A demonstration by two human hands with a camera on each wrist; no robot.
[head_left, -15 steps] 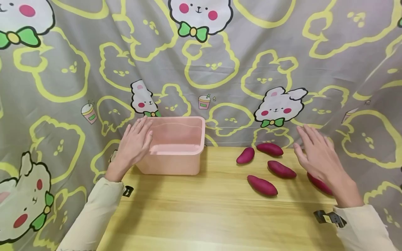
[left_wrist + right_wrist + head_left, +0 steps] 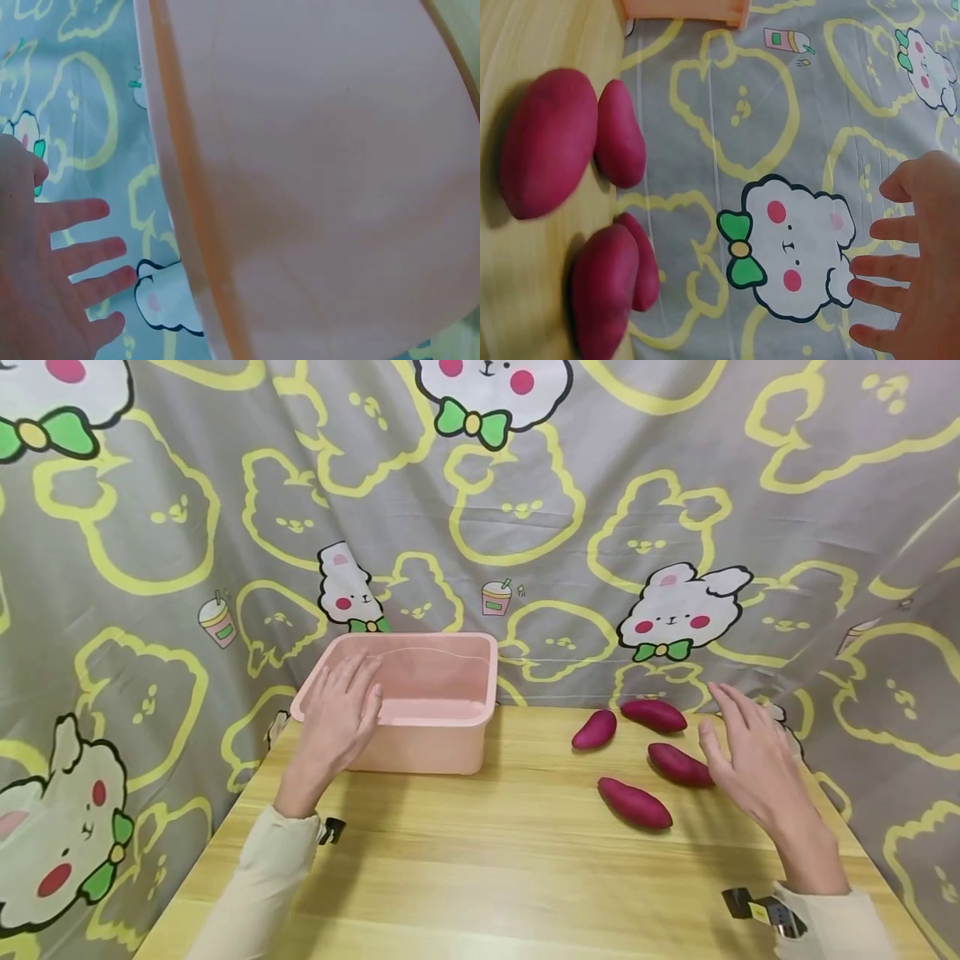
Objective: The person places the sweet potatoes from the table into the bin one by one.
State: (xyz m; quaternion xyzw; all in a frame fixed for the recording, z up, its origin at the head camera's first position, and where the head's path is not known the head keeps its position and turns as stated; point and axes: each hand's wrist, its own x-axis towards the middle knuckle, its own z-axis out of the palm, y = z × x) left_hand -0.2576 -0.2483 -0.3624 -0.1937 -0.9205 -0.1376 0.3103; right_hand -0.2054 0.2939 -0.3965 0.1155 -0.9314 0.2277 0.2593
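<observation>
In the head view, my left hand (image 2: pixel 336 720) is held with straight, slightly spread fingers over the left front of a pink plastic bin (image 2: pixel 435 750), overlapping its rim. The bin's side fills most of the left wrist view, with the fingers (image 2: pixel 101 287) beside its edge and nothing in them. My right hand (image 2: pixel 761 768) hovers at the right of several purple sweet potatoes, its fingers extended and holding nothing. Nearest to it lies one sweet potato (image 2: pixel 678 765). Others are a front sweet potato (image 2: pixel 634 803), a back one (image 2: pixel 654 716) and a small one (image 2: pixel 595 730).
A wooden table (image 2: pixel 480 877) carries everything. Grey curtain (image 2: pixel 555 552) with rabbit prints hangs behind and along both sides, close to the bin's back. Dark camera mounts sit at both wrists, such as the right mount (image 2: pixel 765 912).
Both hands have come slightly nearer the body, the left also shifting right across the bin's front. The rightmost sweet potato is now hidden behind my right hand. The head view has shifted slightly.
</observation>
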